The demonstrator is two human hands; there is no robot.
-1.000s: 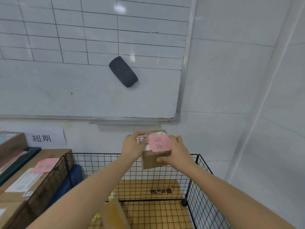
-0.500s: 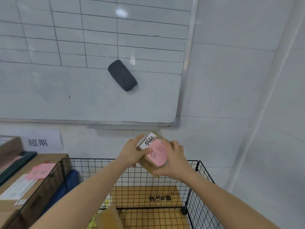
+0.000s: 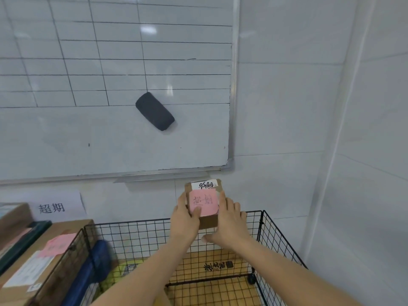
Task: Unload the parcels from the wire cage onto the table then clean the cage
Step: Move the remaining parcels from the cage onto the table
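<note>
A small brown cardboard parcel with a pink note and a white numbered label is held up above the back edge of the black wire cage. My left hand grips its left side, thumb on the pink note. My right hand holds its right side and underside. Inside the cage lie a flat cardboard box, a dark blue package against the left wall and a yellow-green item.
Left of the cage stands a stack of cardboard boxes with pink notes and labels. A whiteboard with a black eraser hangs on the tiled wall behind. A white wall closes in on the right.
Both hands have turned the parcel from tilted to upright, its pink note now facing me, while holding it slightly farther right above the cage.
</note>
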